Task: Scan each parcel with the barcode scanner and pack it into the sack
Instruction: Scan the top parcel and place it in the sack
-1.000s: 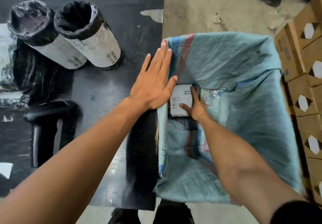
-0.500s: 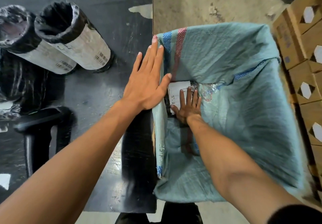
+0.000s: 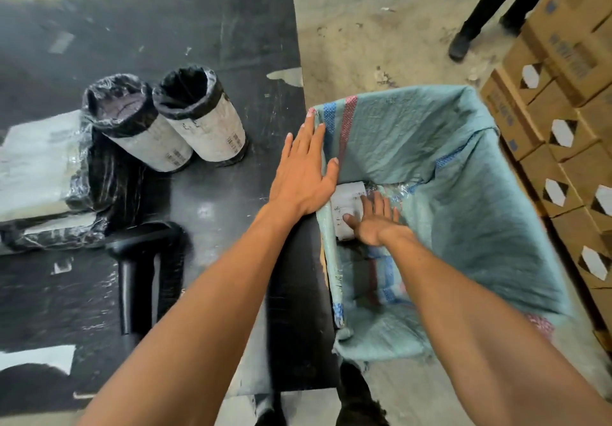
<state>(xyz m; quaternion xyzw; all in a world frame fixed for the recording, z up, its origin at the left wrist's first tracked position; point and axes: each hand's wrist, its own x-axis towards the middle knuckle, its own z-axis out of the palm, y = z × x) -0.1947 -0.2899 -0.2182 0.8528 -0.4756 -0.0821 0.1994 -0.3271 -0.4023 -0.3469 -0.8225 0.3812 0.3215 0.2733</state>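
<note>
Parcel (image 3: 347,208) w/ white label lies deep in the sack (image 3: 463,213) under right hand (image 3: 376,223), fingers spread flat, gripping nothing; left hand (image 3: 303,173) open, pinning sack rim to bench (image 3: 212,200); two cylindrical parcels (image 3: 172,124) plus scanner (image 3: 139,266) still on bench, so unpacked.

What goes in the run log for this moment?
step: packing | right hand flat on parcel in sack | left hand on sack edge | scanner on table
</note>
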